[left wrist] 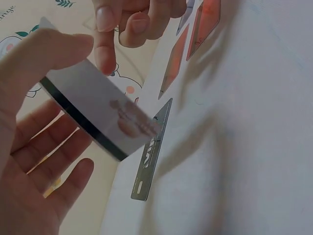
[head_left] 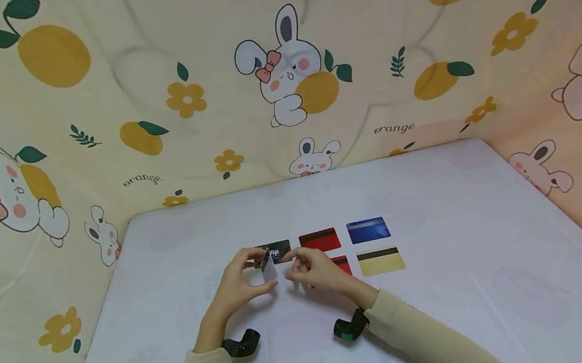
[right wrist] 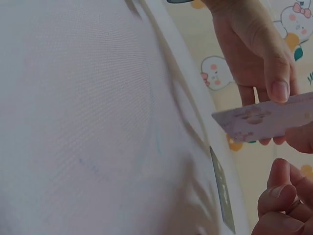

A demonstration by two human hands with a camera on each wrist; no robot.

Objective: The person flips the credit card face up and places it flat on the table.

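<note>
Head view: dark VIP card (head_left: 280, 248)

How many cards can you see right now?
6: white card in the left hand; black VIP card beyond it; far red card; blue card to its right; near red card, partly behind the right hand; gold card nearer than the blue. Hands may hide more.

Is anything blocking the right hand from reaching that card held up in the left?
Nothing visible is. In the head view, only an open gap shows between the right hand and the white card pinched in the left hand; the black VIP card lies beyond them, out of the way.
</note>
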